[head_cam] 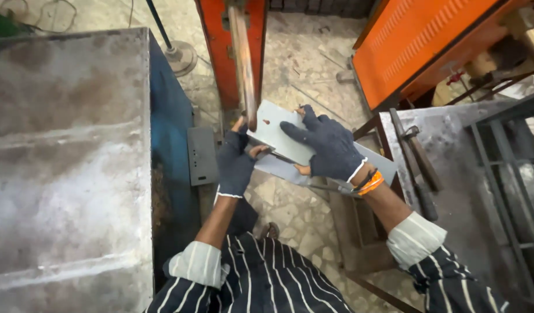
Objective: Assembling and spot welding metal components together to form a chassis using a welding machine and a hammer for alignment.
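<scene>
Both my hands wear dark fingerless gloves. My left hand grips the near left edge of a flat grey sheet-metal piece. My right hand lies flat on top of the same piece with its fingers spread, pressing it down. The far edge of the piece sits under a copper-coloured vertical arm of an orange machine. A second grey sheet lies beneath the first, partly hidden by my right hand.
A large worn metal table with a blue side fills the left. A small grey plate leans against it. An orange cabinet stands at the upper right. A steel bench with a long tool is at right. The floor is tiled.
</scene>
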